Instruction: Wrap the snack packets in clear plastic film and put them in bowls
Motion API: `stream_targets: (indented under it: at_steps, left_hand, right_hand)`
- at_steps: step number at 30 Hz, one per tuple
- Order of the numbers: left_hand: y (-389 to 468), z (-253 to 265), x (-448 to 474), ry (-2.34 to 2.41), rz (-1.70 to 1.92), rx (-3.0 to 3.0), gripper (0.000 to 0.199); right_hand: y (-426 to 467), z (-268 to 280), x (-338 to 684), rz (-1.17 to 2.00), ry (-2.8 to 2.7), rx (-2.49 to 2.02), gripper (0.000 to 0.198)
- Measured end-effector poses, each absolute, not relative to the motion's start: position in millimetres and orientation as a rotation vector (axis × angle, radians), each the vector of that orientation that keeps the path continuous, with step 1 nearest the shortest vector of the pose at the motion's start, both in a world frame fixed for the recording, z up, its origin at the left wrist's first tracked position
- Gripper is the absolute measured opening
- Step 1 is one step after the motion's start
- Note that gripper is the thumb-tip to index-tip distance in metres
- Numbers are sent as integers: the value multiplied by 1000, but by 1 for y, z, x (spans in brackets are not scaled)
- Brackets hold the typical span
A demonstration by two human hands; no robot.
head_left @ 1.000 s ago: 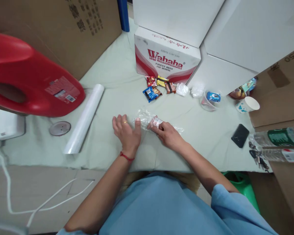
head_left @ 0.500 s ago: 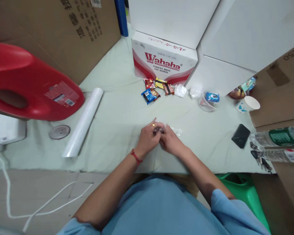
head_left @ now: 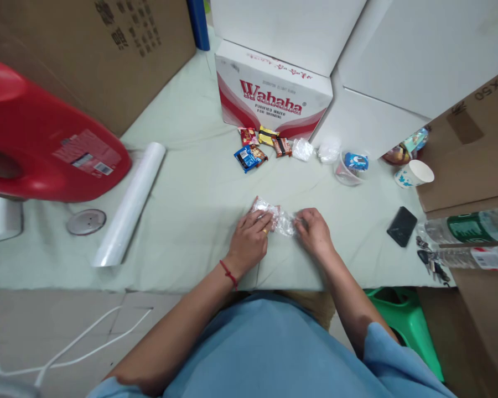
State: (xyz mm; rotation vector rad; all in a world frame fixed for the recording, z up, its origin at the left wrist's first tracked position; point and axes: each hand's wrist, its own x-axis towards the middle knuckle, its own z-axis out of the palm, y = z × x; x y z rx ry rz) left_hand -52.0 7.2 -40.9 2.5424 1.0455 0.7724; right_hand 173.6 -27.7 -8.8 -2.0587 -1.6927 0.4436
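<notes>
A crinkled piece of clear plastic wrap (head_left: 283, 222) lies on the cloth-covered table between both hands. Fingers of my left hand (head_left: 250, 239) rest over its left part and hold it down. A small brownish shape shows through the plastic there, too covered to name. At the right end, my right hand (head_left: 314, 231) pinches the wrap's edge between thumb and fingers. Beyond the hands lie small snack packets, among them a blue one (head_left: 245, 158), a red one (head_left: 248, 135), a yellow one (head_left: 268, 135) and a brown one (head_left: 281, 146).
Two crumpled clear wads, one a plastic bundle (head_left: 302, 149), sit beside a plastic cup (head_left: 347, 174). A Wahaba-style carton reading Wahaha (head_left: 274, 94) stands behind. Left are a plastic roll (head_left: 130, 207) and red jug (head_left: 87, 160); right, a phone (head_left: 402, 226), paper cup (head_left: 415, 174) and bottles (head_left: 473, 228).
My hands were close together over the bunched wrap. The right hand has moved right, and the wrap now stretches out between them. The camera view has shifted slightly.
</notes>
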Motion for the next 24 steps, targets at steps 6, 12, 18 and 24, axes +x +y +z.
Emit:
stream_targets:
  at_steps: [6,12,18,24]
  left_hand:
    - [-3,-41,-44,1152,624,2649,38]
    - [-28,-42,-62,1122,636,2619,45]
    - [-44,-34,-109,1148,658,2608,52]
    - [-31,-40,-121,1338,737,2588,30]
  right_hand:
    - [25,23,119,616,-1854,-1777,12]
    - [61,12,65,471,-2259,-1914,20]
    - [39,1,57,343,-2274,-1880,48]
    - [23,-7,65,297,-2179,-1891,42]
